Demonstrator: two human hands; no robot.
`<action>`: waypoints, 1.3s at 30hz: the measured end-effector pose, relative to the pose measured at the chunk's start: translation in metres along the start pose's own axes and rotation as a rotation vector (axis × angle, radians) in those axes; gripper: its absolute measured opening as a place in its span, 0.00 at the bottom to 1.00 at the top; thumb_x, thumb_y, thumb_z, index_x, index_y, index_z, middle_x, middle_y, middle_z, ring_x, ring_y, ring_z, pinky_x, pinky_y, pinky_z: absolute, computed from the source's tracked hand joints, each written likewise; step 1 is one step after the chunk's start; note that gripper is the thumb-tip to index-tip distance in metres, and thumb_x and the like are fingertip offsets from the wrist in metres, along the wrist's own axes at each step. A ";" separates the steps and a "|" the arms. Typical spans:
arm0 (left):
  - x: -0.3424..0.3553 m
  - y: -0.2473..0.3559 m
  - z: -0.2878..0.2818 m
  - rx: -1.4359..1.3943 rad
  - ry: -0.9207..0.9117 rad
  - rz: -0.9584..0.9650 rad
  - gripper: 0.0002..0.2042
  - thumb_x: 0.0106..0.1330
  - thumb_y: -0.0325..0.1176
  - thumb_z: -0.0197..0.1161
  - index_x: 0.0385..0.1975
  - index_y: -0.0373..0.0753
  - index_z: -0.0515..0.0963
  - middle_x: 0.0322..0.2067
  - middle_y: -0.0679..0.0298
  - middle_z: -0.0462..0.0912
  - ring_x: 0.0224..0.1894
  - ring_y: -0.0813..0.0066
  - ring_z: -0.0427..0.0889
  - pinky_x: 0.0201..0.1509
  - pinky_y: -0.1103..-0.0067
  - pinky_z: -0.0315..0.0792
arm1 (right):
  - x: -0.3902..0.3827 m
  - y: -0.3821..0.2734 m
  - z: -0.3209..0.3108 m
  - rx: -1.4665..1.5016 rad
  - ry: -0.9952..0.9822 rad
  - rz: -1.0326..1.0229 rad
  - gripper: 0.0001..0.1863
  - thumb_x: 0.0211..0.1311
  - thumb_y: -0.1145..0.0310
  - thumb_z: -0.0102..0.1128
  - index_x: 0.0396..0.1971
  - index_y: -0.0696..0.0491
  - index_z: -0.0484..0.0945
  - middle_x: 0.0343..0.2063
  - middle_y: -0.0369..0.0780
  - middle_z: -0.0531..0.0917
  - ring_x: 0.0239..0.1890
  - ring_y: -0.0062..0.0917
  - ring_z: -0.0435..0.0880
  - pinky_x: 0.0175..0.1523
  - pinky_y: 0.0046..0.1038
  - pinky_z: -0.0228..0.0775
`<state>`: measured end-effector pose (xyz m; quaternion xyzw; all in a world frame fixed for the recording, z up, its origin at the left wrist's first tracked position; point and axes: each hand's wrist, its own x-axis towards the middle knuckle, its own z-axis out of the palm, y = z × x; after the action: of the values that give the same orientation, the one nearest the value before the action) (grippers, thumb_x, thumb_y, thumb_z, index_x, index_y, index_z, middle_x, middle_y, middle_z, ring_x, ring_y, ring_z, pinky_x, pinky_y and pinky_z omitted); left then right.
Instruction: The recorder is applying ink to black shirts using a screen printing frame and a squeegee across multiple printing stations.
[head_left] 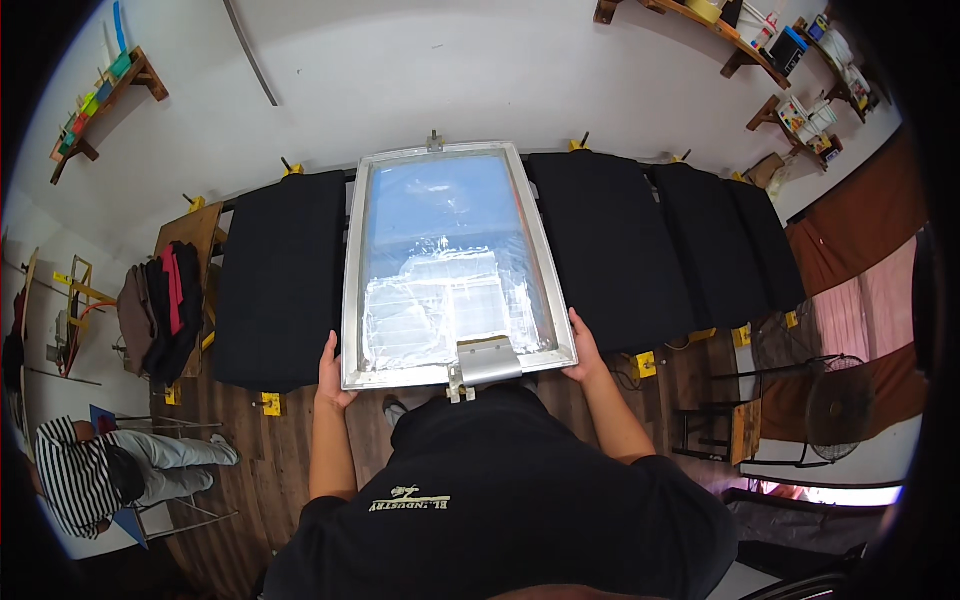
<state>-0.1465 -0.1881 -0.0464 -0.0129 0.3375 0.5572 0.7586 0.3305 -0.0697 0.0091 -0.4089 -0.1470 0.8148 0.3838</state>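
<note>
A silver-edged screen printing frame (352,270) lies in front of me, with bluish mesh and white tape patches inside it. My left hand (333,377) grips its near left corner, fingers partly hidden beneath the frame. On the opposite near corner, my right hand (584,352) holds the side the same way. A grey metal squeegee (490,362) rests across the near edge of the frame, close to a small metal clamp (460,388). Another clamp (435,142) stands at the far edge.
Black cloth-covered boards flank the frame: one (280,280) at left, one (605,250) at right, more beyond. Yellow brackets (645,364) jut out below them. A person in a striped shirt (75,475) is at lower left. A standing fan (840,408) is at right. Hanging clothes (165,310) are at left.
</note>
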 end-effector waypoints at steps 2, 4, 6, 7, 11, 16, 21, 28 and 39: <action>0.005 0.000 -0.001 0.054 0.007 0.017 0.40 0.69 0.66 0.55 0.65 0.33 0.71 0.57 0.54 0.82 0.55 0.60 0.83 0.61 0.67 0.77 | 0.000 -0.001 0.003 -0.005 -0.009 0.010 0.36 0.74 0.39 0.46 0.64 0.56 0.73 0.55 0.46 0.83 0.56 0.38 0.83 0.64 0.42 0.74; 0.010 -0.003 -0.008 0.114 0.064 0.063 0.38 0.70 0.63 0.56 0.65 0.33 0.71 0.57 0.55 0.82 0.54 0.61 0.84 0.60 0.68 0.77 | -0.002 0.000 0.004 -0.008 -0.017 0.024 0.36 0.74 0.39 0.46 0.64 0.56 0.73 0.55 0.46 0.83 0.56 0.38 0.83 0.64 0.41 0.75; 0.013 -0.006 -0.013 0.176 0.122 0.107 0.36 0.72 0.61 0.56 0.65 0.33 0.72 0.56 0.56 0.82 0.54 0.62 0.84 0.58 0.69 0.78 | -0.002 0.000 0.006 -0.024 -0.015 -0.013 0.36 0.74 0.39 0.47 0.64 0.56 0.72 0.56 0.46 0.82 0.56 0.38 0.83 0.64 0.41 0.75; 0.013 -0.008 -0.015 0.236 0.211 0.096 0.34 0.73 0.59 0.56 0.64 0.33 0.72 0.55 0.56 0.83 0.53 0.64 0.84 0.56 0.70 0.78 | -0.002 0.001 0.007 -0.024 -0.016 -0.012 0.36 0.74 0.39 0.47 0.64 0.56 0.72 0.56 0.46 0.82 0.56 0.38 0.83 0.64 0.41 0.75; 0.014 -0.008 -0.021 0.468 0.346 0.126 0.32 0.76 0.56 0.55 0.62 0.30 0.74 0.53 0.57 0.84 0.52 0.69 0.83 0.55 0.74 0.76 | -0.002 0.005 0.004 -0.098 0.072 -0.037 0.34 0.74 0.41 0.48 0.64 0.57 0.72 0.51 0.45 0.84 0.53 0.36 0.84 0.60 0.39 0.78; 0.015 -0.014 -0.021 0.679 0.403 0.196 0.32 0.78 0.57 0.50 0.59 0.27 0.76 0.50 0.57 0.84 0.50 0.73 0.81 0.57 0.77 0.72 | -0.002 0.011 0.002 -0.433 0.255 -0.144 0.28 0.75 0.49 0.54 0.59 0.58 0.75 0.44 0.42 0.85 0.44 0.28 0.87 0.51 0.31 0.81; 0.029 -0.029 -0.045 0.765 0.406 0.244 0.33 0.79 0.58 0.48 0.55 0.27 0.79 0.46 0.59 0.85 0.47 0.76 0.79 0.56 0.78 0.71 | 0.015 0.021 -0.021 -0.635 0.302 -0.251 0.20 0.76 0.55 0.57 0.48 0.59 0.82 0.33 0.36 0.87 0.34 0.18 0.84 0.40 0.24 0.76; 0.044 -0.041 -0.059 1.049 0.486 0.364 0.35 0.78 0.60 0.46 0.45 0.25 0.82 0.36 0.55 0.86 0.41 0.71 0.81 0.51 0.74 0.73 | 0.031 0.026 -0.052 -0.960 0.382 -0.406 0.22 0.76 0.53 0.56 0.40 0.60 0.84 0.32 0.35 0.86 0.34 0.15 0.81 0.41 0.22 0.73; 0.043 -0.041 -0.045 1.413 0.657 0.465 0.37 0.78 0.60 0.40 0.37 0.24 0.81 0.37 0.33 0.82 0.45 0.33 0.81 0.52 0.56 0.73 | 0.015 0.033 -0.012 -1.635 0.670 -0.572 0.32 0.71 0.44 0.52 0.32 0.64 0.82 0.31 0.61 0.84 0.38 0.58 0.84 0.44 0.51 0.76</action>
<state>-0.1275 -0.1852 -0.1180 0.3766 0.8088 0.3240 0.3146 0.3176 -0.0814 -0.0251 -0.7146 -0.6525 0.1717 0.1849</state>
